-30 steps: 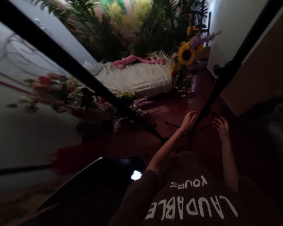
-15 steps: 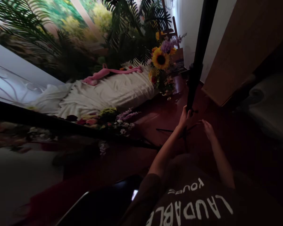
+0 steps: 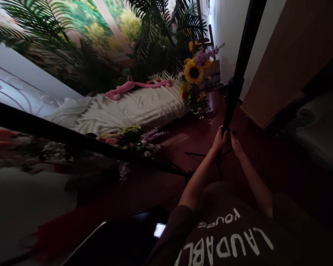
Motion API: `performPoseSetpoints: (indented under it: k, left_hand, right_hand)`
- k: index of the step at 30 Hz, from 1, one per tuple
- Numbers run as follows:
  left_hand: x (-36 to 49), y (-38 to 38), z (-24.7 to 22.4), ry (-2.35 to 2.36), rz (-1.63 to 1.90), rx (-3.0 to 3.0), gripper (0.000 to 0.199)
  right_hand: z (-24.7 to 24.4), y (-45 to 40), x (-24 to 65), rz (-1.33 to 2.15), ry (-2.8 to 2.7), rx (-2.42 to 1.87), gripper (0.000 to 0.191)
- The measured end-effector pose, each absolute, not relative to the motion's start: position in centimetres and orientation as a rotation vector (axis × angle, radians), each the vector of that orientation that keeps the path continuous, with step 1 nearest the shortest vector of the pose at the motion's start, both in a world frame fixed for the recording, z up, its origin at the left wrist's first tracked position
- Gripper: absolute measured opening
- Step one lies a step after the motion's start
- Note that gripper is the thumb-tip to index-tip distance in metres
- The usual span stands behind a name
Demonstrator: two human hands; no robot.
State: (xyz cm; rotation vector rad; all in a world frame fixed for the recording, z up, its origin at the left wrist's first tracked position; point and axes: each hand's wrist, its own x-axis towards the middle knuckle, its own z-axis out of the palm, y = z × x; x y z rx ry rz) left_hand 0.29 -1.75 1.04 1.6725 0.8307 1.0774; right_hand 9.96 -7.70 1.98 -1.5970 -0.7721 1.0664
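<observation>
While your left hand (image 3: 218, 139) stays wrapped around the black pole (image 3: 242, 59), your right hand (image 3: 236, 145), held apart half a second ago, has come in beside the small knob (image 3: 233, 133); whether its fingers close on that, I cannot tell. Both hands now meet at one part of the pole, above its thin legs (image 3: 194, 153) on the red floor (image 3: 180, 139)

A dark brown shirt (image 3: 222, 194) with short sleeves (image 3: 175, 227) bears uneven white capitals (image 3: 222, 255), the smaller line reading YOURS.
</observation>
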Motion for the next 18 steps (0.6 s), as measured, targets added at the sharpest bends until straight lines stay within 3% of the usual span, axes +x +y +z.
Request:
performPoseSetpoints:
  k: [5,13,18]
  left_hand:
    - [0.4,-1.8,0.9,0.832,1.081,1.662,0.041]
    - [0.5,-2.0,0.9,0.842,1.083,1.641,0.040]
    - [0.6,-2.0,0.7,0.858,1.099,1.655,0.040]
  right_hand:
    - [2.7,-7.9,11.0,1.047,-0.621,-1.538,0.050]
    - [3.5,-8.6,12.8,1.000,-0.505,-1.566,0.057]
    - [4.4,-8.4,13.2,1.260,-0.549,-1.569,0.055]
